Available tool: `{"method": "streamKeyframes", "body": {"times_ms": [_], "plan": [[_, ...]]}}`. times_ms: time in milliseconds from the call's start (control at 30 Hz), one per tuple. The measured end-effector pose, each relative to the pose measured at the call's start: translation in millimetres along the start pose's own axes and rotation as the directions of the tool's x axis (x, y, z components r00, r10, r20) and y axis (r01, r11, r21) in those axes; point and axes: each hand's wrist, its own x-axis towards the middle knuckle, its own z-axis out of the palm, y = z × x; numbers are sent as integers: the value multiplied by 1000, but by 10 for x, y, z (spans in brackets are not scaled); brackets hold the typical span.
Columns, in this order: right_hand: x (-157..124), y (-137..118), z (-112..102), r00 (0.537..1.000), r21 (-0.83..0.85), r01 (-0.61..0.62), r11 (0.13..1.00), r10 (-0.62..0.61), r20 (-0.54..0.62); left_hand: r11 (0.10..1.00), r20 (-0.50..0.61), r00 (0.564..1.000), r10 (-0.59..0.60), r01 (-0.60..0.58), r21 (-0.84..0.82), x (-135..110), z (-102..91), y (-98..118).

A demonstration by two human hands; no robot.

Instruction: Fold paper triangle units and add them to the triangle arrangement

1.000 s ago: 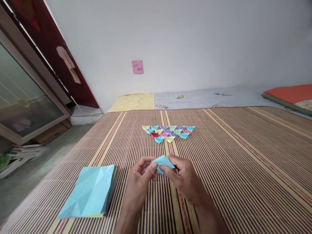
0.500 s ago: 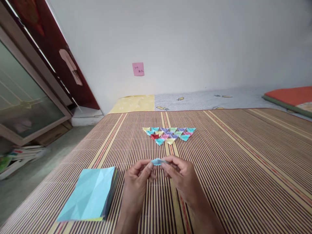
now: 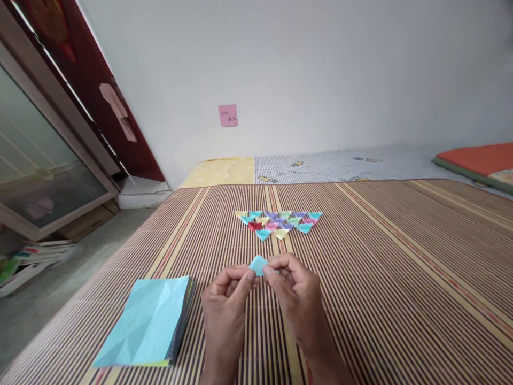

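Between my two hands is a small folded piece of light-blue paper [image 3: 258, 265], its pointed top facing away from me. My left hand [image 3: 228, 294] pinches its left side between thumb and fingers. On the right side, my right hand [image 3: 296, 289] grips it the same way, with the thumb on the near face. Just beyond my hands, several small folded paper pieces [image 3: 280, 224] in blue, yellow, purple, green, pink and red lie in rows on the striped mat. Left of my left hand rests a thick stack of creased paper [image 3: 144, 321] with a light-blue sheet on top.
The striped mat [image 3: 401, 278] covers the surface up to the patterned cloth [image 3: 320, 167] by the wall. A pink note [image 3: 228, 115] is stuck on the wall. An orange and green folded cloth [image 3: 476, 160] lies at far right. A glass-paned door [image 3: 44, 160] stands at left.
The light-blue paper has tipped up, so more of its face and its pointed top now show. My hands have shifted only slightly.
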Motion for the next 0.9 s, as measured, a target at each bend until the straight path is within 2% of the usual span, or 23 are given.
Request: {"method": "streamKeyframes", "body": {"times_ms": [167, 400, 533, 633, 733, 800, 900], "plan": [[-17, -33, 30, 999, -30, 41, 999, -41, -9, 999, -88, 996, 20, -16, 51, -51, 24, 25], [-46, -51, 59, 998, -42, 37, 998, -39, -45, 998, -80, 996, 45, -41, 55, -72, 45, 38], [-32, -41, 22, 998, -101, 42, 994, -46, -35, 999, 9, 999, -35, 35, 9, -10, -13, 3], [-12, -49, -48, 996, -147, 28, 989, -15, 83, 994, 146, 983, -112, 113, -3, 55, -90, 1], [5, -71, -119, 975, -185, 12, 983, 30, 220, 987, 248, 956, -160, 156, 36, 88, -142, 33], [13, -82, -146, 963, -195, 13, 981, 40, 267, 986, 263, 951, -164, 151, 66, 91, -151, 48], [24, -84, -152, 971, -153, -9, 988, 45, 233, 990, 224, 966, -129, 113, 80, 75, -139, 26]]}}
